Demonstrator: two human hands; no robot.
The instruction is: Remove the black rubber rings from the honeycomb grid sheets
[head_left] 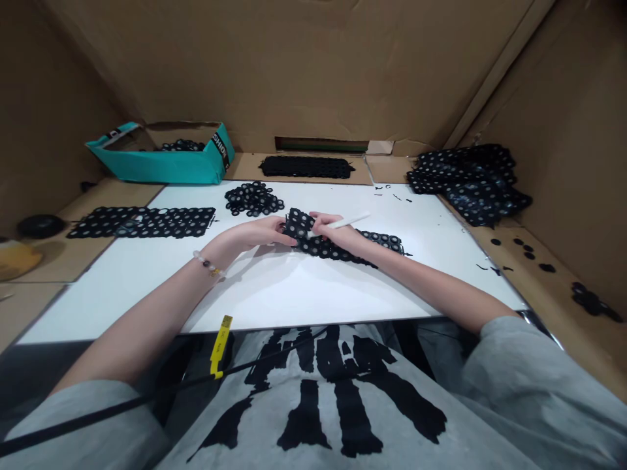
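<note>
A black sheet with rows of round pale-centred spots (318, 247) lies at the middle of the white table, its left end lifted a little. My left hand (268, 233) grips that left end between thumb and fingers. In my right hand (333, 230) is a white pen-like tool (355, 220), its lower tip touching the sheet near the left end. The sheet's right part passes beneath my right wrist. Just behind my left hand sits a pile of small black rings (253, 198).
At left lie another spotted sheet (166, 222) and a teal box (161, 166) holding rings. A black stack (306, 167) rests at the back. Spotted sheets (470, 179) are heaped at right, near loose black discs (547, 267). Cardboard walls (294, 65) surround the white table (264, 300).
</note>
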